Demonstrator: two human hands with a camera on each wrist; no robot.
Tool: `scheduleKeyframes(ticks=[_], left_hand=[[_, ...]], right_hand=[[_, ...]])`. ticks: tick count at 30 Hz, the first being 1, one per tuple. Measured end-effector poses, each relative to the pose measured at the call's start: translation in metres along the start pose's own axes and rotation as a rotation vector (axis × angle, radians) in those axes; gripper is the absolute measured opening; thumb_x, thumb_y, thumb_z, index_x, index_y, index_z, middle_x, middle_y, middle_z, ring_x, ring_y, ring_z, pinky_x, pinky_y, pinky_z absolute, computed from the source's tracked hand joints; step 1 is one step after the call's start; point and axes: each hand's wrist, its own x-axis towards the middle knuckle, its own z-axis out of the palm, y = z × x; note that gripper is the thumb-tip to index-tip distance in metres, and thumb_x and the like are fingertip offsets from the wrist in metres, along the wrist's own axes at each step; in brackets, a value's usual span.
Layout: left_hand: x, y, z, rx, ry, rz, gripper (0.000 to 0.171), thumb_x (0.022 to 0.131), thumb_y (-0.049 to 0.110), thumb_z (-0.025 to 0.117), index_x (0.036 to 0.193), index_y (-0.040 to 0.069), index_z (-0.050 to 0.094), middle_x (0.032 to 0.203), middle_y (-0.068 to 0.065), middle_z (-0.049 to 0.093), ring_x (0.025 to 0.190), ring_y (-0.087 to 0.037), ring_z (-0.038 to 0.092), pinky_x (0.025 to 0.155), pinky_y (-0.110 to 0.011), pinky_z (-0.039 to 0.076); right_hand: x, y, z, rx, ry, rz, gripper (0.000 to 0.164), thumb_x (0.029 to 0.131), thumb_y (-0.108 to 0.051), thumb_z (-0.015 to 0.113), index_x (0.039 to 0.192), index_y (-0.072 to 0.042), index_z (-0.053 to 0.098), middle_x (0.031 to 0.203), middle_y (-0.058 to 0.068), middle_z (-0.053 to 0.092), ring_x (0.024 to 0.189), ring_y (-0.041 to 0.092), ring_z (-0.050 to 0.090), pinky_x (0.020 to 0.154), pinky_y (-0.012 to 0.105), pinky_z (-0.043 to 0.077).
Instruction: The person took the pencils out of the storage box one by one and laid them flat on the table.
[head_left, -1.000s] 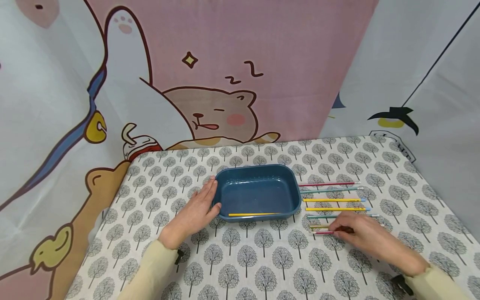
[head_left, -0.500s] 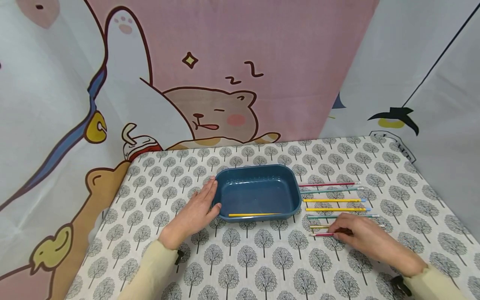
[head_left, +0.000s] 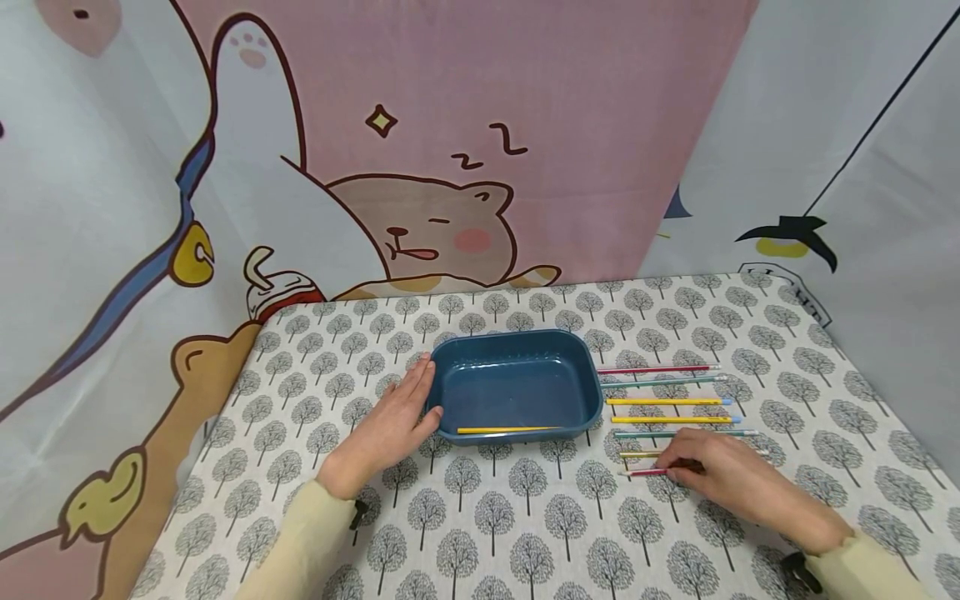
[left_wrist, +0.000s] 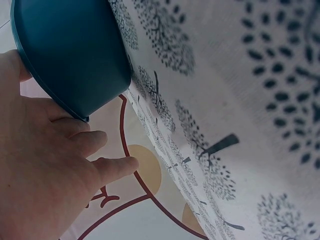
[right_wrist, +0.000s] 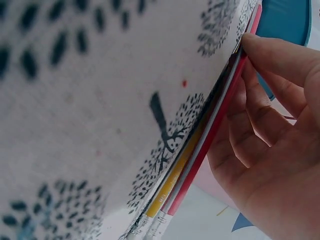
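Observation:
My left hand [head_left: 390, 429] rests against the left end of a dark blue rectangular tray [head_left: 517, 337], fingers straight along its side and thumb at the front corner. The left wrist view has those fingers touching the tray wall [left_wrist: 75, 55]. At the right, my right hand [head_left: 723, 471] pinches a red pencil [head_left: 643, 472] between thumb and fingertips, low over the cloth. In the right wrist view this red pencil [right_wrist: 212, 132] runs alongside a yellow pencil [right_wrist: 172, 187]; the hand covers part of its length in the head view.
Beyond my right hand, several pencils lie in a roughly parallel column, among them a far red pencil [head_left: 660, 368], a yellow pencil [head_left: 667, 402] and a green pencil [head_left: 637, 434]. One yellow pencil [head_left: 506, 430] lies inside the tray. A tree-print cloth [head_left: 487, 517] covers the table.
My right hand has drawn the nearest red pencil slightly toward me, widening its gap from the yellowish pencil beside it. The left hand and tray have not moved.

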Motion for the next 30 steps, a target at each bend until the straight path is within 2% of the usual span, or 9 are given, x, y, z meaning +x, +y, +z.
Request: scheduleKeyframes(ticks=[14, 24, 27, 30], left_hand=[[0.001, 0.001, 0.000, 0.001, 0.000, 0.004, 0.072, 0.109, 0.035, 0.048, 0.164, 0.001, 0.017, 0.172, -0.012, 0.008, 0.157, -0.034, 0.019, 0.122, -0.062, 0.025], [0.002, 0.000, -0.001, 0.016, 0.005, 0.015, 0.073, 0.108, 0.037, 0.049, 0.164, 0.001, 0.017, 0.172, -0.014, 0.011, 0.157, -0.033, 0.017, 0.121, -0.064, 0.024], [0.001, 0.000, -0.001, 0.021, 0.010, 0.012, 0.073, 0.108, 0.037, 0.049, 0.164, 0.001, 0.019, 0.172, -0.015, 0.013, 0.157, -0.033, 0.016, 0.121, -0.065, 0.024], [0.000, -0.001, -0.002, 0.025, 0.008, 0.006, 0.073, 0.109, 0.039, 0.047, 0.164, 0.002, 0.018, 0.172, -0.015, 0.013, 0.158, -0.032, 0.013, 0.121, -0.065, 0.023]], right_hand=[[-0.002, 0.001, 0.001, -0.028, 0.004, -0.016, 0.030, 0.077, -0.007, 0.086, 0.096, -0.030, 0.079, 0.093, -0.022, 0.065, 0.079, -0.006, 0.057, 0.063, 0.024, 0.055], [-0.002, -0.003, -0.005, -0.029, -0.019, 0.057, 0.024, 0.083, -0.013, 0.085, 0.100, -0.030, 0.078, 0.097, -0.022, 0.065, 0.084, -0.003, 0.059, 0.067, 0.026, 0.055], [-0.001, -0.007, -0.010, -0.053, -0.003, 0.086, 0.021, 0.086, -0.018, 0.084, 0.102, -0.030, 0.078, 0.102, -0.020, 0.067, 0.091, 0.002, 0.063, 0.073, 0.032, 0.058], [0.000, -0.013, -0.015, -0.071, 0.032, 0.103, 0.020, 0.088, -0.021, 0.083, 0.106, -0.028, 0.077, 0.109, -0.013, 0.070, 0.099, 0.013, 0.067, 0.079, 0.040, 0.060]])
